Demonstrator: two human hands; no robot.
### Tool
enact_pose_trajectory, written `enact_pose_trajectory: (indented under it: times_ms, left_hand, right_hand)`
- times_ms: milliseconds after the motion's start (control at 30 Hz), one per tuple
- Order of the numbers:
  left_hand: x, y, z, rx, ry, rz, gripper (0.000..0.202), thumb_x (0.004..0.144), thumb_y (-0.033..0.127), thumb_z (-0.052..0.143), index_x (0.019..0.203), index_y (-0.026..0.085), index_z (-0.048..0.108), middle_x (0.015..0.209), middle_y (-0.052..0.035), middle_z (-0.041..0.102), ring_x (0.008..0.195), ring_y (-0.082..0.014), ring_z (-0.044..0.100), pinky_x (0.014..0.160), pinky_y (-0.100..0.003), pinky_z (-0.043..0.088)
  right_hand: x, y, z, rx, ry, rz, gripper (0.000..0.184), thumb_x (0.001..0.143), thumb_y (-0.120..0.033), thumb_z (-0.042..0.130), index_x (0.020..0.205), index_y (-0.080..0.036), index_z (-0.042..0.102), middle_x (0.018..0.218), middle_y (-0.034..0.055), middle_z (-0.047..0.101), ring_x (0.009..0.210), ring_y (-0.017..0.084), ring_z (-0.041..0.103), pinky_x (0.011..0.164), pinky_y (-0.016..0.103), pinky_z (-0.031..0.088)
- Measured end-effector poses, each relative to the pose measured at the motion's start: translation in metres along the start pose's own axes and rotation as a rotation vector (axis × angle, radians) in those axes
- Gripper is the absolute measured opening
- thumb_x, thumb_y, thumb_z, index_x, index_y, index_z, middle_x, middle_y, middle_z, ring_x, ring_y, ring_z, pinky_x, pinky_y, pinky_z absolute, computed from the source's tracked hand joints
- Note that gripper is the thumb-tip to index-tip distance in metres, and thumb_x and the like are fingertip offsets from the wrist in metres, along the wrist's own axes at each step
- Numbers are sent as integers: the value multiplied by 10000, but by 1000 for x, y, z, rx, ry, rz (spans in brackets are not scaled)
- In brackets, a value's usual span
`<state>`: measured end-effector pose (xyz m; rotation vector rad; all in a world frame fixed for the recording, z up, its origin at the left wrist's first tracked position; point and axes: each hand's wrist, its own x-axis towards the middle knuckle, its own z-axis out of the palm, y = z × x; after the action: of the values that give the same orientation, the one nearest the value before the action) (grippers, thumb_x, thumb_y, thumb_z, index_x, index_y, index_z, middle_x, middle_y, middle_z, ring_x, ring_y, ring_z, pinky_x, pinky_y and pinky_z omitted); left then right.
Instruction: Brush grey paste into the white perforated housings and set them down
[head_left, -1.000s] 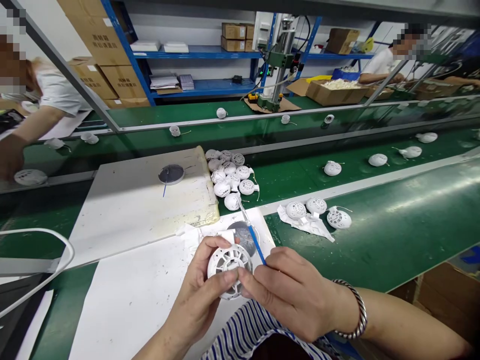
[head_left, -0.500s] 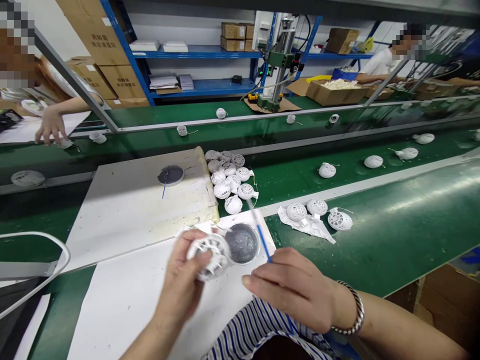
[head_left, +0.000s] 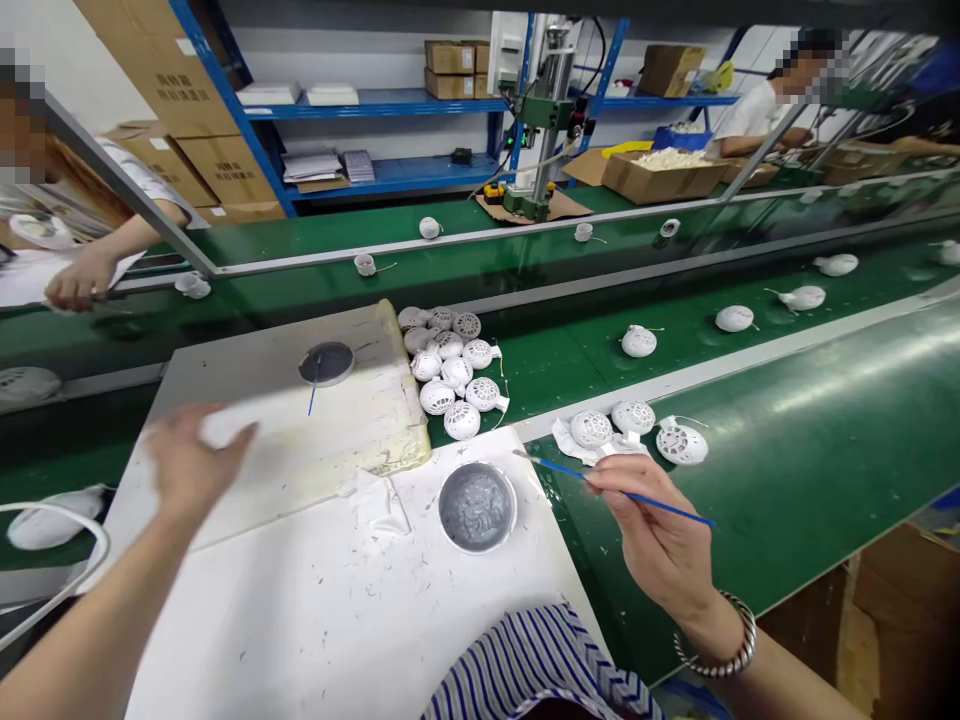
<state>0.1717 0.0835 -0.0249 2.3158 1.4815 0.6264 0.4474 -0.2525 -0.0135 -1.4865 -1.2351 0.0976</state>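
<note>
pinched between thumb and fingertips of the right hand (head_left: 660,545) is a thin blue brush (head_left: 570,472), held near its middle and lying almost level, tip pointing left. the left hand (head_left: 187,465) is smeared by motion; a pale blur sits at its fingers, and whether it grips anything cannot be told.

half a second ago the left hand held a white vented shell right beside the dish of grey paste (head_left: 441,508), and the right hand hovered just below that dish with the brush steep. now the left hand has swung far out to the left, over the foam board (head_left: 360,400), and no shell shows by the dish. the right hand has shifted to the right, over the near edge of the green belt (head_left: 787,450).

the dish sits on the white sheet (head_left: 337,620), filled nearly to the rim with lumpy grey paste (head_left: 477,510). a smaller dish (head_left: 351,360) on the foam board holds a darker grey layer, with a blue stick (head_left: 312,392) leaning out of it. far behind, an open cardboard box (head_left: 637,185) is heaped with pale parts.

the brush tip hangs between the paste dish and three shells (head_left: 634,418) lying on a paper scrap (head_left: 566,440). the right wrist, wearing a metal bracelet (head_left: 720,640), is bent with the palm turned left; the left arm is stretched out, fingers spread.
</note>
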Motion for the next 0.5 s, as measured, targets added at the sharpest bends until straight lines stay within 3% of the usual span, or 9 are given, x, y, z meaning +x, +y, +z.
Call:
enact_pose_trajectory:
  times_ms: [133, 200, 267, 367, 433, 500]
  left_hand:
    - [7, 71, 83, -80, -375, 386, 321, 725, 204, 586, 1034, 288, 612, 1261, -6, 479, 1205, -250, 347, 1027, -389, 240]
    - [10, 101, 121, -131, -487, 470, 401, 661, 79, 580, 980, 313, 646, 1232, -13, 508, 1208, -260, 341, 1030, -416, 213]
    - [14, 121, 149, -198, -521, 462, 409, 627, 13, 548, 921, 273, 663, 1203, -65, 515, 1203, -296, 333, 1026, -486, 166]
    - [20, 133, 165, -350, -495, 352, 306, 626, 27, 550, 849, 213, 649, 1161, -118, 501, 1216, -339, 297, 1021, -547, 120]
    - [22, 131, 156, -489, -458, 240, 308, 612, 92, 602, 897, 206, 615, 1150, -122, 479, 1223, -349, 288, 1021, -539, 168]
    - [19, 125, 136, -659, -425, 108, 417, 630, 200, 618, 1037, 228, 531, 1180, -109, 447, 1192, -334, 352, 978, -514, 294]
  right_hand:
    - [0, 4, 6, 6, 0, 93, 273, 804, -15, 528, 964, -222, 606, 883, 21, 622, 876, 145, 582, 752, 297, 510]
    - [-3, 7, 7, 55, 11, 149, 267, 805, -24, 534, 965, -228, 596, 898, 18, 628, 883, 149, 593, 757, 311, 531]
    - [-5, 9, 6, 82, 24, 193, 260, 809, -31, 532, 963, -232, 591, 906, 18, 630, 892, 153, 598, 760, 324, 544]
    - [-9, 12, 2, 73, 39, 219, 254, 811, -36, 534, 958, -235, 592, 906, 20, 631, 894, 153, 600, 752, 322, 551]
    - [-10, 14, 1, 68, 49, 235, 246, 815, -45, 534, 957, -237, 591, 908, 20, 631, 893, 151, 600, 755, 319, 551]
    - [-11, 15, 2, 76, 54, 262, 229, 825, -61, 529, 951, -241, 590, 910, 18, 630, 893, 148, 602, 767, 318, 547]
